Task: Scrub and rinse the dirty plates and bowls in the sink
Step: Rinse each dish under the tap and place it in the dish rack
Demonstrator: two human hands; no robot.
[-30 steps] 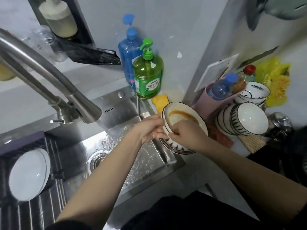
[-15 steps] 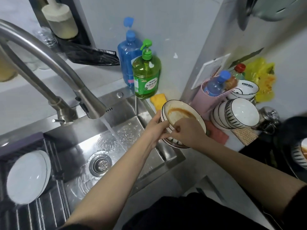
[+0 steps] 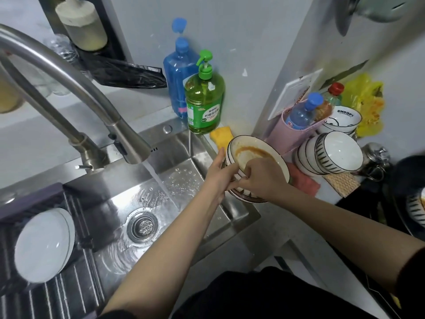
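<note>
Tap (image 3: 135, 153) running now, was off second ago; water hitting sink (image 3: 174, 143) floor at 9 o'clock of dirty bowl (image 3: 253, 155). Left hand (image 3: 220, 176) gripping bowl rim, right hand (image 3: 259, 178) gripping near edge, over sink's right edge. Rinsing likely starting next.

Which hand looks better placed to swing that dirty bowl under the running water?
Probably the left hand: it grips the dirty bowl on the side nearer the water stream, while the right hand lies farther away.
</note>
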